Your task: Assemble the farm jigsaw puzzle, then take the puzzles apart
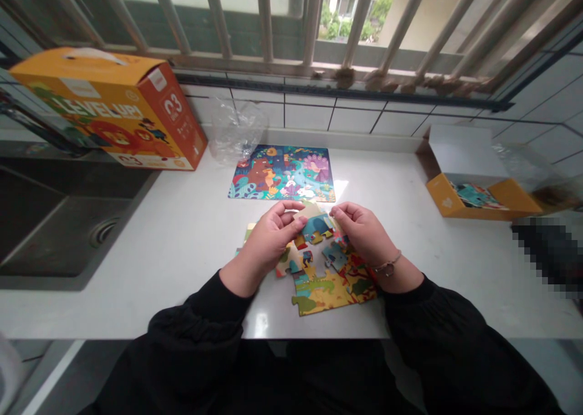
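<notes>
My left hand [276, 233] is closed, its thumb pressing on a jigsaw puzzle piece [317, 228] with blue and cream colours, held above the counter. At that piece's right edge, my right hand [363, 229] pinches with thumb and forefinger; the exact grip is partly hidden. Below both hands lies a partly joined jigsaw puzzle [325, 290] with a green crocodile on yellow ground. Loose pieces rest around its upper part, among them a light blue piece [336, 256]. Some pieces under the hands are covered from view.
Behind my hands, a joined forest-animal puzzle [285, 175] lies flat beside a crumpled clear plastic bag [237, 129]. An orange box [113, 108] stands at the sink [59, 233]. To the right, an open box [483, 199] holds more pieces. Window bars rise behind the white counter [182, 233].
</notes>
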{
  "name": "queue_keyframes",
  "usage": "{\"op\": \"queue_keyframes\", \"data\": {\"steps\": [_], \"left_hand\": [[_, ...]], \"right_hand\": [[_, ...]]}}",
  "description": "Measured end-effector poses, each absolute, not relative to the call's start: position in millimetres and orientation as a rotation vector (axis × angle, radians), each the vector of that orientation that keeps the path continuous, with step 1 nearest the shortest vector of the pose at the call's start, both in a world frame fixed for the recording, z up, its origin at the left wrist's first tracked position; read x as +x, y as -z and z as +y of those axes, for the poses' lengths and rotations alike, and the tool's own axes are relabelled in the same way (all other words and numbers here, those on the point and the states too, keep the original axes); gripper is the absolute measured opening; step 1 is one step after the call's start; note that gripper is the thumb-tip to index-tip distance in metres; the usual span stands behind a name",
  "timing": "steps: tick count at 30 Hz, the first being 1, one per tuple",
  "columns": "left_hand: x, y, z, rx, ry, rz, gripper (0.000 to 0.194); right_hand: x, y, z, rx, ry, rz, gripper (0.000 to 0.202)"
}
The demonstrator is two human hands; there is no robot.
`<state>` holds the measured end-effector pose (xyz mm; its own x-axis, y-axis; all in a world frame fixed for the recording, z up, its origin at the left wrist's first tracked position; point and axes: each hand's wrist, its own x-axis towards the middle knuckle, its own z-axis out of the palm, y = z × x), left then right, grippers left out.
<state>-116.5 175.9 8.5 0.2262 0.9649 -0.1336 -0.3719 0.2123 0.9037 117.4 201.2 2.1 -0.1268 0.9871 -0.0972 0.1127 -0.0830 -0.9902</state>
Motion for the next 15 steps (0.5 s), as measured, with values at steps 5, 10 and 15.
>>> {"op": "queue_keyframes", "data": {"steps": [5,10,15], "left_hand": [[-119.5,-1.2,179.0,0.895,-1.106,0.963,0.050],[-123.6,8.1,183.4,1.107,-1.080,1.168,0.037],[-121.2,3.7,180.0,1.170,-1.044,1.045,0.037]], "right_hand": [[116.8,-2.1,203.1,-1.168,-1.505,-1.092,0.054],[113.4,-5.2,204.0,-1.120,-1.542,-0.988,0.058],[109.4,-10.2,199.5,-1.024,-1.614,-0.984,0.058]]}}
